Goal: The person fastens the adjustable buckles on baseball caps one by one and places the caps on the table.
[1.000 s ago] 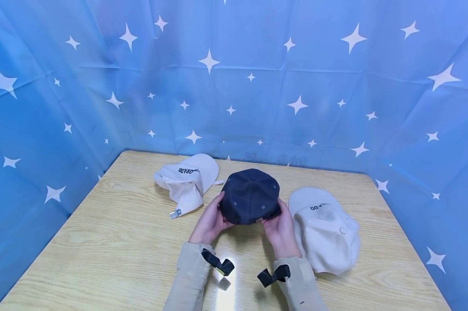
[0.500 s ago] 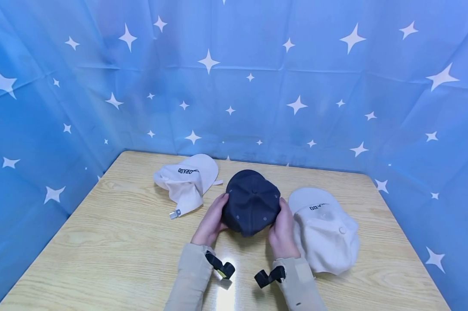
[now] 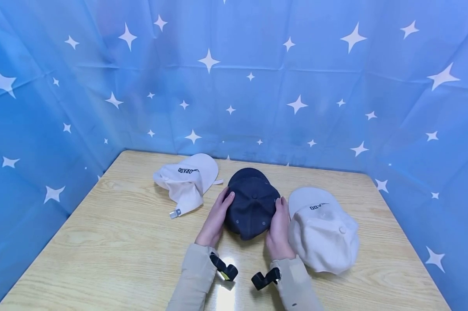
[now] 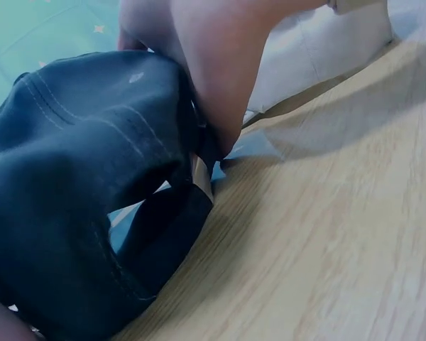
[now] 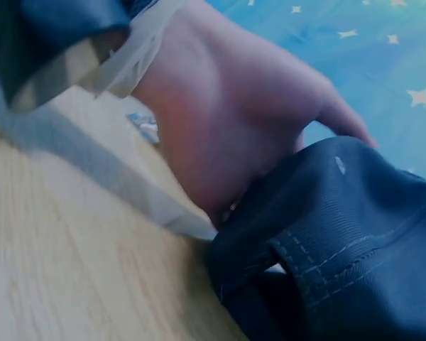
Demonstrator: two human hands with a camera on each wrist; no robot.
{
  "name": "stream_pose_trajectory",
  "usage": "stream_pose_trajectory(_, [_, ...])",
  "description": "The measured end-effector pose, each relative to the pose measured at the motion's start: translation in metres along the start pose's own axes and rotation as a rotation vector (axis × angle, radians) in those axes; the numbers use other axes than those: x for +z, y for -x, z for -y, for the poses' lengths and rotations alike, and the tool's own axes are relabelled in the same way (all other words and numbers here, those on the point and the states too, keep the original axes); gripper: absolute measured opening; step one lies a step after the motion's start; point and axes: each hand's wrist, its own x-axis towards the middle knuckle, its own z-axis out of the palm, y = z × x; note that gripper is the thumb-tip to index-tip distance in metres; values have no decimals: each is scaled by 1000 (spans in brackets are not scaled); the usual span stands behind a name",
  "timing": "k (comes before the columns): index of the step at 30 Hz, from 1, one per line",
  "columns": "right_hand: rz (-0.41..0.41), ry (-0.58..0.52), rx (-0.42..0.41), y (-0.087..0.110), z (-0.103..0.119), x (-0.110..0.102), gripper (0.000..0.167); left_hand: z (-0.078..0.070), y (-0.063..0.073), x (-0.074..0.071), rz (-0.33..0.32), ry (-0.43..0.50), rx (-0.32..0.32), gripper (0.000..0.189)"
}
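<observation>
A dark navy baseball cap (image 3: pixel 253 201) is held between both hands at the middle of the table, its brim pointing away from me. My left hand (image 3: pixel 218 216) grips its left side, thumb along the crown. On the opposite side my right hand (image 3: pixel 278 226) holds the edge. In the left wrist view, the cap's rear opening and strap (image 4: pixel 174 227) show close over the wood, with the right hand (image 4: pixel 220 64) beside them. From the right wrist, the left hand (image 5: pixel 234 106) appears against the navy crown (image 5: pixel 355 206); its fingers are partly hidden behind the fabric.
A crumpled white cap (image 3: pixel 185 181) with dark lettering lies at the back left, its strap and metal buckle (image 3: pixel 175 214) toward me. Close to the right hand lies another white cap (image 3: pixel 325 233). A blue star-patterned curtain (image 3: pixel 249 86) surrounds the wooden table (image 3: pixel 113 242).
The navy cap has tipped, so its brim now shows at the far side and its back edge sits nearer me. Both hands have shifted slightly along its sides. The white caps stay put.
</observation>
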Motion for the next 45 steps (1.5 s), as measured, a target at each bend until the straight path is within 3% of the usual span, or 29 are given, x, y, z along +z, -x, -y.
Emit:
stream_pose_trajectory(5, [-15,58,-28,1,-2,-2,55,-1,2,4,37,10,11,65])
stream_pose_trajectory(11, [-71,228,-44,4,-3,-6,55,0,2,7,75,23,8,62])
stream_pose_trajectory(17, [-54,223,-40,4,-1,-8,57,4,0,10,95,5,6,63])
stream_pose_trajectory(21, [-38,205,-28,4,-1,-9,57,14,-6,9,93,-4,4,66])
stream_pose_trajectory(30, [-18,236,-44,2,3,-11,55,27,-13,11,33,-211,19,74])
stream_pose_trajectory(38, [-26,329,-174,7,12,-7,45,24,-11,4,40,-199,18,78])
stream_pose_trajectory(45, [-54,420,-356,16,27,-2,38,3,-8,-13,23,-184,74,69])
